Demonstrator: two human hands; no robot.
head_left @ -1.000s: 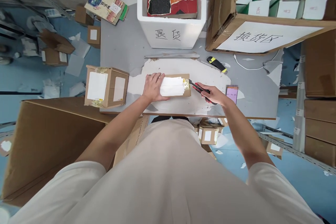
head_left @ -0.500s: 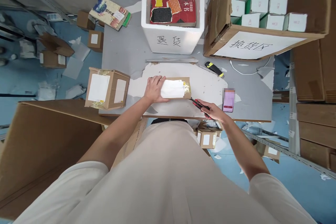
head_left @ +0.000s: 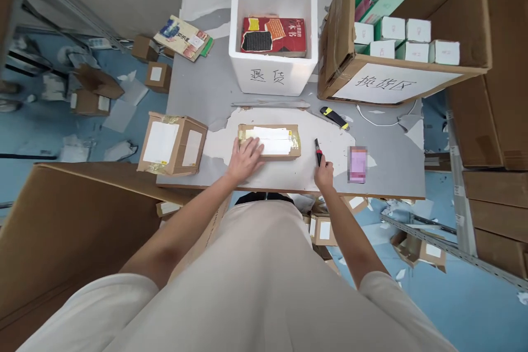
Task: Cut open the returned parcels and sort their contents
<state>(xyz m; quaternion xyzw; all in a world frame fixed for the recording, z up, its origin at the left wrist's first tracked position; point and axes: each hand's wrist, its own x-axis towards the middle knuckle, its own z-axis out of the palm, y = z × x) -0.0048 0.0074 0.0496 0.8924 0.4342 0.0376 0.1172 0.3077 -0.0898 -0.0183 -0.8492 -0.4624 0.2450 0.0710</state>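
A small cardboard box [head_left: 275, 151] with white labels lies on the table, clear tape over both ends. My left hand [head_left: 246, 160] rests on its front left part, fingers spread and lying flat. To the right of the box, apart from it, my right hand [head_left: 324, 174] is closed around a red and black utility knife [head_left: 318, 151], its blade pointing away from me. A phone [head_left: 357, 165] with a pink screen lies just right of that hand. Beyond it is a black and yellow utility knife [head_left: 335, 117].
A taller taped box [head_left: 192, 146] stands at the table's left. Behind are a white foam bin [head_left: 272, 74] with books and a large carton [head_left: 338, 60] of green-white boxes. More books [head_left: 181, 36] lie back left. A huge open carton [head_left: 82, 214] stands front left.
My right hand has drawn the knife away from the box's near right corner and turned its blade away from me. My left hand's grip has loosened, and the box's left taped end now shows.
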